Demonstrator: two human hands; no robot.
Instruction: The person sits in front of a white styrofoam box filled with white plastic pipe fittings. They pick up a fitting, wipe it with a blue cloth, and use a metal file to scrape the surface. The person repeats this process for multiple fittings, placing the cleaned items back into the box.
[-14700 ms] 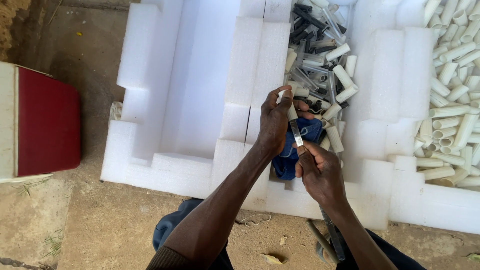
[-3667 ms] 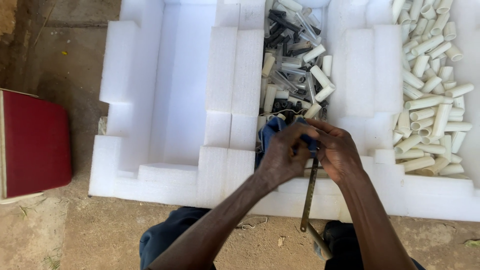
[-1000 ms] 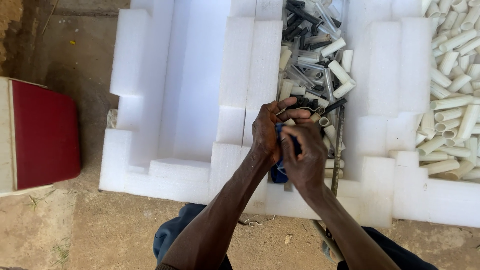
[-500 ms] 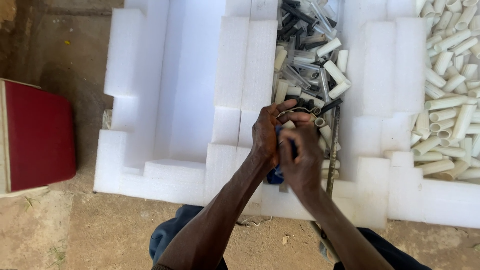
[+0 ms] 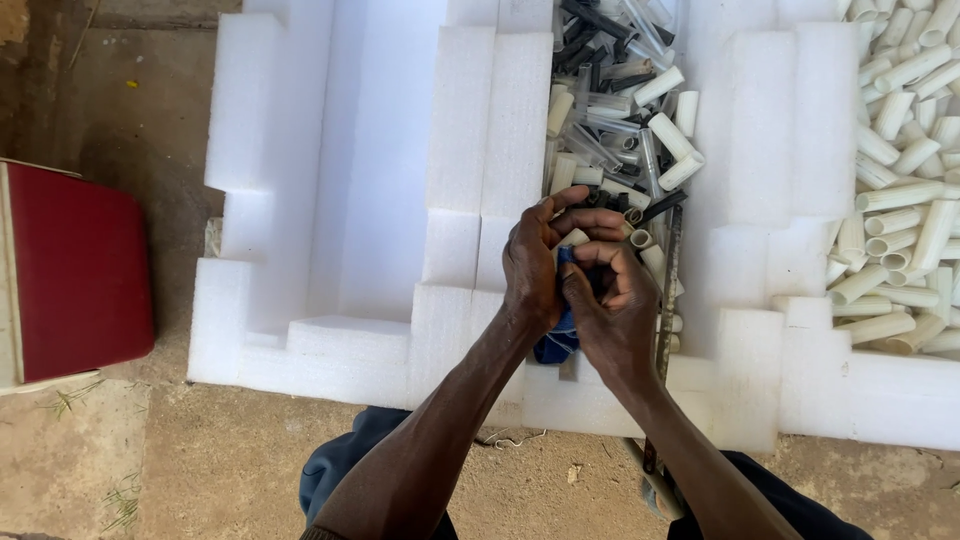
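Over the foam tray [image 5: 380, 200], both hands' fingers [image 5: 590, 225] pinch a short cream tube [image 5: 573, 238] against blue cloth [image 5: 555, 345].

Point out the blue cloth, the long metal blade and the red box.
blue cloth [image 5: 553, 345], head view, lower fold under the hands.
long metal blade [image 5: 668, 290], head view, middle of the strip.
red box [image 5: 75, 270], head view, centre of the red top.

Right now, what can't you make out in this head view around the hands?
- Small tube between left hand and right hand: mostly covered by fingers.
- Blue cloth: largely hidden under both hands.
- Metal blade: lower end hidden behind the right forearm.
- White tubes: pile cut off by the right edge.
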